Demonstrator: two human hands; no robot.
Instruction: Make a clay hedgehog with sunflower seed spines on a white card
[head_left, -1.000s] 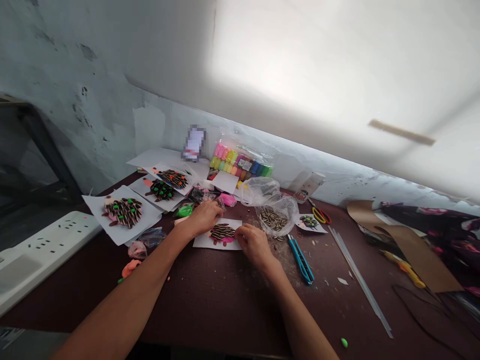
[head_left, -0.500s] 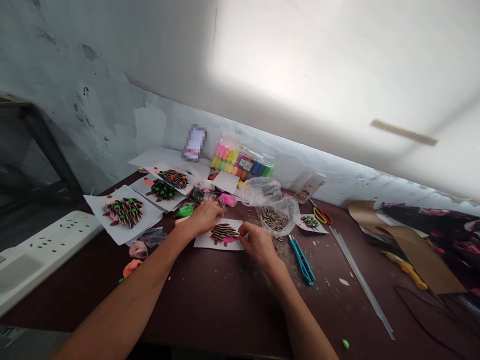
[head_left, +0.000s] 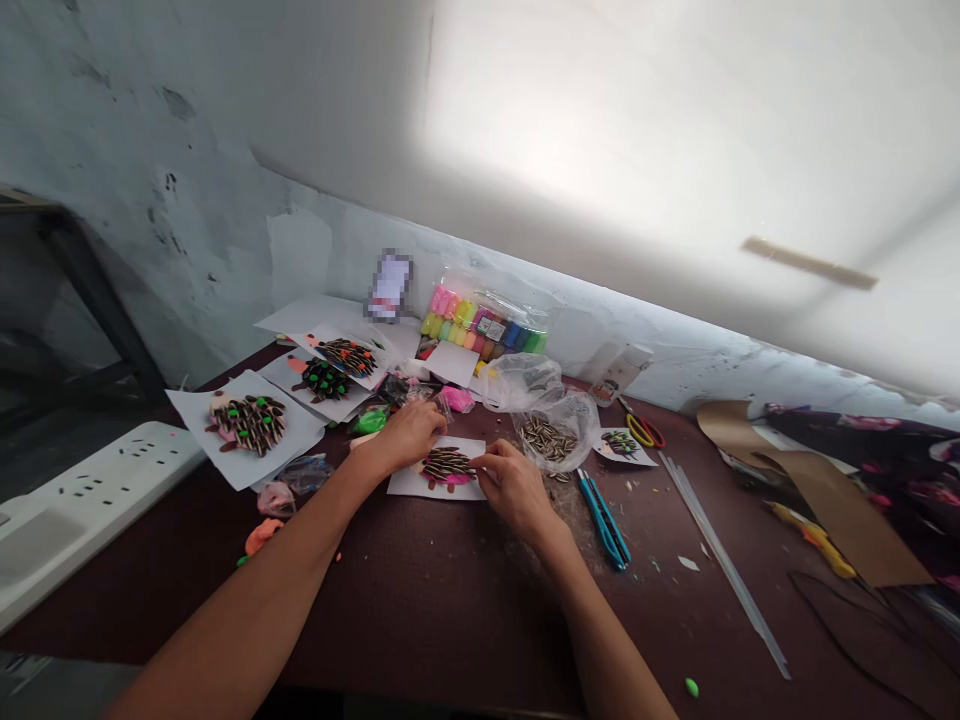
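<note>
A white paper card [head_left: 401, 484] lies on the table, bearing a hedgehog figure [head_left: 448, 466] of striped sunflower seeds stuck in pink clay, with small brown feet. My left hand [head_left: 409, 436] rests over the card's upper left edge, fingers curled together; what they hold, if anything, is hidden. At the figure's right end, my right hand [head_left: 514, 484] pinches thumb and forefinger at the outermost seeds, apparently on a sunflower seed. Loose sunflower seeds [head_left: 546, 438] fill a clear plastic bag [head_left: 581, 420] just beyond my right hand. Pink clay [head_left: 457, 399] sits behind the card.
Finished-looking hedgehog cards [head_left: 251, 425] lie at left, near a white power strip [head_left: 97, 500]. A blue utility knife [head_left: 604, 520], scissors [head_left: 641, 430], clear glue sticks [head_left: 724, 565] and a yellow glue gun [head_left: 817, 540] are at right. A clay pack [head_left: 484, 320] leans on the wall.
My right hand has shifted slightly left, its fingertips now over the right end of the seed figure. The left hand stays in place.
</note>
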